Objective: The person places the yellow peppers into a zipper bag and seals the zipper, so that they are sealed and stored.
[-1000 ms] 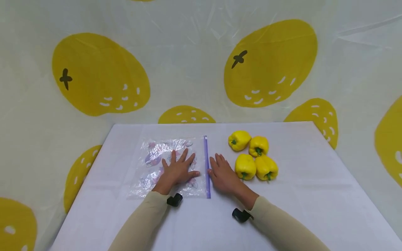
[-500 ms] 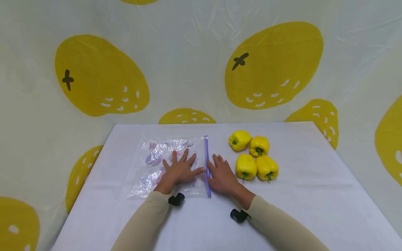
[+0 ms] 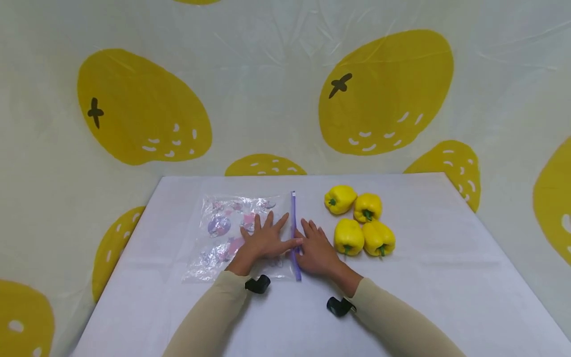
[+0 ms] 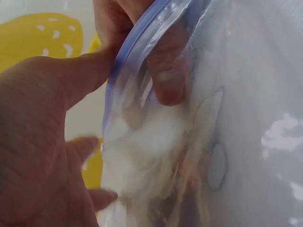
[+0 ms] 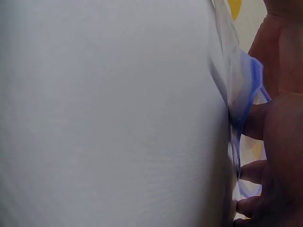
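On the white table lies a clear zip bag printed with pink and purple shapes, its purple zip edge facing right. My left hand rests on the bag with fingers spread, its thumb reaching across the zip edge to my right hand. The right hand lies at that edge, fingers extended. In the left wrist view, the right thumb shows through the clear film, past the purple strip. Just right of this hand sit several yellow bell peppers. In the right wrist view the strip bends beside the fingers.
A pale cloth with large yellow fruit prints hangs behind the table. A small black device is worn at the left wrist, and another at the right wrist.
My left hand has slid right across the bag, and its thumb now crosses the zip edge. The right hand has shifted slightly left onto that edge. The peppers have stayed put.
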A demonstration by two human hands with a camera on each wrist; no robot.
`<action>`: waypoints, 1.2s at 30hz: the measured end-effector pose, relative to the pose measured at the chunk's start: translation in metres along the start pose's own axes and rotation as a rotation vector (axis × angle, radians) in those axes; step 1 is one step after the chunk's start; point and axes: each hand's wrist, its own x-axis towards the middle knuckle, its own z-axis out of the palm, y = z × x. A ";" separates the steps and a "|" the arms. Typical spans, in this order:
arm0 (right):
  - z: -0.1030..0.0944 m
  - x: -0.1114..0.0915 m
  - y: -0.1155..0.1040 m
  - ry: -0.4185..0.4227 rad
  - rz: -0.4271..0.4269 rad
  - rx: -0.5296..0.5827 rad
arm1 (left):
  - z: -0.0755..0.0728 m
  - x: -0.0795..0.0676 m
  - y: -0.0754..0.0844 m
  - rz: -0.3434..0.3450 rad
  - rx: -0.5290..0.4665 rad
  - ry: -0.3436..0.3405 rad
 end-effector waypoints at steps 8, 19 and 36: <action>-0.001 0.001 -0.003 -0.031 0.042 0.000 | 0.004 0.003 -0.008 0.081 0.029 0.046; -0.002 0.000 -0.001 -0.024 0.036 0.002 | 0.005 0.005 -0.021 0.086 0.077 0.040; -0.013 0.004 -0.012 -0.020 0.130 0.085 | -0.004 0.000 -0.034 -0.004 0.074 0.061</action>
